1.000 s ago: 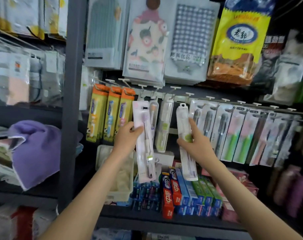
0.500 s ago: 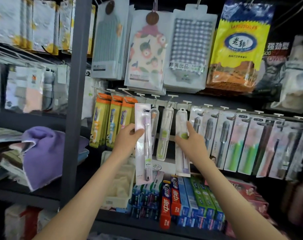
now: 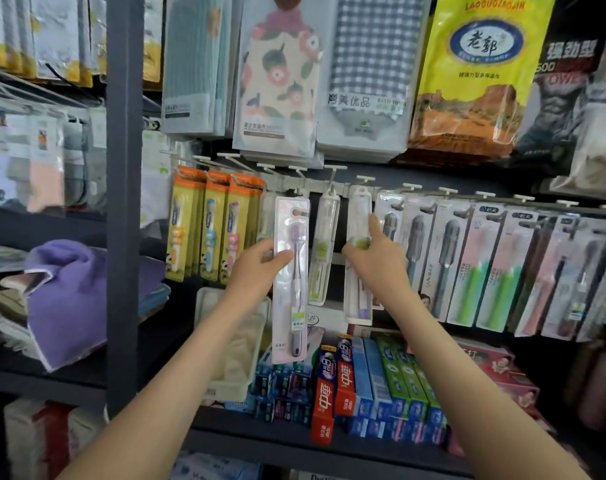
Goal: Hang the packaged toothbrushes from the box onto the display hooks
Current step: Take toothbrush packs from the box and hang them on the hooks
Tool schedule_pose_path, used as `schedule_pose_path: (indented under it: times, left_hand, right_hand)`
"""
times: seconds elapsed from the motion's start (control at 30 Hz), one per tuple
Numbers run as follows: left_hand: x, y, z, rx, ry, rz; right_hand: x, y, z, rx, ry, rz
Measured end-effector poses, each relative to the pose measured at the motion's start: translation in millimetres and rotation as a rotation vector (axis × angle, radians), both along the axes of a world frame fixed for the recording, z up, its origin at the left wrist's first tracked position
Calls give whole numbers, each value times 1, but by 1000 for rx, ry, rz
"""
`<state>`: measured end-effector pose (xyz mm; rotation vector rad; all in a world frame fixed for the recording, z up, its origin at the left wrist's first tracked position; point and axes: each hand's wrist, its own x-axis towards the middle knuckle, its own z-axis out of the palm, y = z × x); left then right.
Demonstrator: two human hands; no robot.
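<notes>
Arms raised, left hand [image 3: 255,271] round pink pack [image 3: 292,320], right hand [image 3: 381,268] round case [image 3: 359,216]

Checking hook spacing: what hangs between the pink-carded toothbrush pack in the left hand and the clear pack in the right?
A clear toothbrush case with a green label, hanging on its hook; head view.

Two arms show, one at the left of the scene and one at the right, both widest at the near edge. The left forearm [image 3: 176,386] is bare along all of its visible length, smooth and slim, narrowing toward the wrist. The right forearm [image 3: 450,375] is equally bare and of the same slender build. The left hand [image 3: 256,268] and the right hand [image 3: 377,263] are uncovered, with short, rounded fingers. The nails are too blurred to describe.
</notes>
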<state>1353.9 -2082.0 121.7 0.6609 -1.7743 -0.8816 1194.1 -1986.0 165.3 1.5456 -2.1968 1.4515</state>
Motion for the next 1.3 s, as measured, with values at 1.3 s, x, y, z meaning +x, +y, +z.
schedule_pose_path:
  times: [1.3]
  left_hand:
    - [-4, -2, -8, 147, 87, -132]
  right_hand:
    - [41, -34, -72, -193, -23, 352]
